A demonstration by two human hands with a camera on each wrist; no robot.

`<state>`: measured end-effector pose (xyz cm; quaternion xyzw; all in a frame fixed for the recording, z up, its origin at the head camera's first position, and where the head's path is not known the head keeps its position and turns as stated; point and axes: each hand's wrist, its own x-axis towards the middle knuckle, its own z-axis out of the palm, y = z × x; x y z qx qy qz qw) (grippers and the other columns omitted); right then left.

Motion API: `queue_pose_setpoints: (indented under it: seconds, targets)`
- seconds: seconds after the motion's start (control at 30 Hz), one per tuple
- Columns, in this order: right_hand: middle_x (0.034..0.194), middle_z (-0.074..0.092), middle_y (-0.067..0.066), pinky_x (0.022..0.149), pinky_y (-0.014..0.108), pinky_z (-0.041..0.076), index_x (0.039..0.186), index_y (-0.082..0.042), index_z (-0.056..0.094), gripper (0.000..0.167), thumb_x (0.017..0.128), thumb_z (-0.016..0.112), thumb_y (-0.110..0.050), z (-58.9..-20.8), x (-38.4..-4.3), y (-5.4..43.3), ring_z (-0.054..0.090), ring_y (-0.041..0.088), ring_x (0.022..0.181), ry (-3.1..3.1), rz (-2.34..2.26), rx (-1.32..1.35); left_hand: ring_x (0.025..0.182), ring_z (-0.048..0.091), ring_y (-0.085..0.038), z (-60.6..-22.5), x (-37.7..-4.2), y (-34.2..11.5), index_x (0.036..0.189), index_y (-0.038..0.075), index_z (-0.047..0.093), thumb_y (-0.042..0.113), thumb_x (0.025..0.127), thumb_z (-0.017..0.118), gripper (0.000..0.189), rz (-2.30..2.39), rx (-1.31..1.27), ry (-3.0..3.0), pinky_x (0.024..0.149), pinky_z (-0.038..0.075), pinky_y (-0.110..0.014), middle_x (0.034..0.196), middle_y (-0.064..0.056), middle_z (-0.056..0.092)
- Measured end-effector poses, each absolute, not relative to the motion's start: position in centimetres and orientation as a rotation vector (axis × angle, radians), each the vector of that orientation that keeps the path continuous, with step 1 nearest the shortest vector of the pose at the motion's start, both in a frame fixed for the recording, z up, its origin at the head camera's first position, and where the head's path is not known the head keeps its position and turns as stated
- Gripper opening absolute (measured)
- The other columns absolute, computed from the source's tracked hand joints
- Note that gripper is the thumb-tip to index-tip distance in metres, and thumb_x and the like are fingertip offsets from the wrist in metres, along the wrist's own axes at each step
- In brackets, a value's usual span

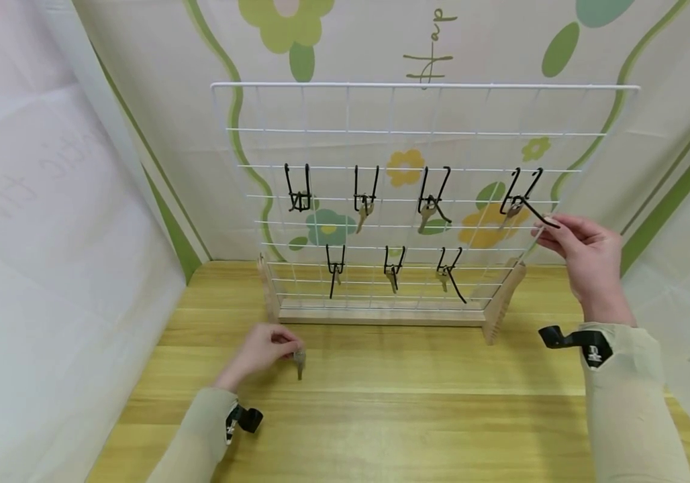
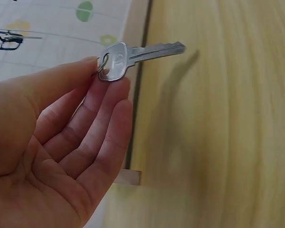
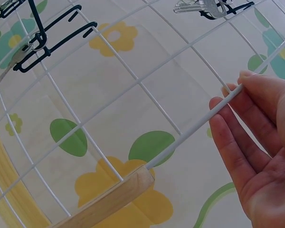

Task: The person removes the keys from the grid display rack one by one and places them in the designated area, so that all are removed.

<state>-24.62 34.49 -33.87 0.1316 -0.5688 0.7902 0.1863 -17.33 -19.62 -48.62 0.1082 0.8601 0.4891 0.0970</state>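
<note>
Between thumb and fingertips, my left hand (image 1: 263, 349) pinches a small ring on a silver key (image 2: 118, 61). The key's blade points away from the hand, over the wooden tabletop and left of the stand's front. My right hand (image 1: 593, 258) grips the right side wire of a white wire grid rack (image 1: 423, 85), with the thumb on one side and fingers on the other. Black hooks hang on the rack in two rows. The upper-left hook (image 1: 307, 181) shows no key, while keys such as this one (image 1: 427, 218) hang from the others.
Wooden feet (image 1: 505, 302) and a wooden bar (image 1: 381, 316) support the rack on the table (image 1: 393, 402). Behind it hangs a flower-print cloth (image 1: 152, 60). White cloth walls (image 1: 37, 235) enclose the left and right sides. Hook arms stick out toward me.
</note>
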Motion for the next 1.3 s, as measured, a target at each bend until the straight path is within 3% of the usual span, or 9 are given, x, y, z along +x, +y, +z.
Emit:
queue_pose_setpoints:
  seconds: [0.4, 0.9, 1.3]
  targets:
    - [0.098, 0.074, 0.020, 0.080, 0.035, 0.056, 0.115, 0.020, 0.065, 0.026, 0.093, 0.068, 0.007, -34.0, -24.6, 34.6, 0.075, 0.026, 0.088, -1.602, 2.230, 0.367, 0.074, 0.067, -0.014, -51.1, -18.3, -19.2, 0.094, 0.006, 0.079, 0.012, 0.092, 0.078, 0.007, 1.414, 0.312, 2.609, 0.065, 0.056, -0.028, 0.084, 0.001, 0.072]
    - [0.099, 0.075, 0.019, 0.080, 0.035, 0.056, 0.117, 0.021, 0.063, 0.028, 0.093, 0.066, 0.007, -34.0, -24.6, 34.5, 0.075, 0.025, 0.088, -1.608, 2.216, 0.384, 0.078, 0.066, -0.011, -50.7, -18.3, -18.5, 0.093, 0.009, 0.080, 0.014, 0.091, 0.079, 0.005, 1.324, 0.247, 2.663, 0.076, 0.055, -0.033, 0.083, 0.005, 0.073]
    - [0.101, 0.075, 0.017, 0.079, 0.033, 0.057, 0.119, 0.018, 0.065, 0.030, 0.093, 0.070, 0.004, -34.0, -24.5, 34.6, 0.075, 0.024, 0.088, -1.642, 2.217, 0.319, 0.075, 0.066, -0.011, -50.6, -18.3, -18.0, 0.090, 0.009, 0.080, 0.016, 0.092, 0.079, 0.007, 1.260, 0.266, 2.665, 0.076, 0.055, -0.037, 0.081, 0.006, 0.072]
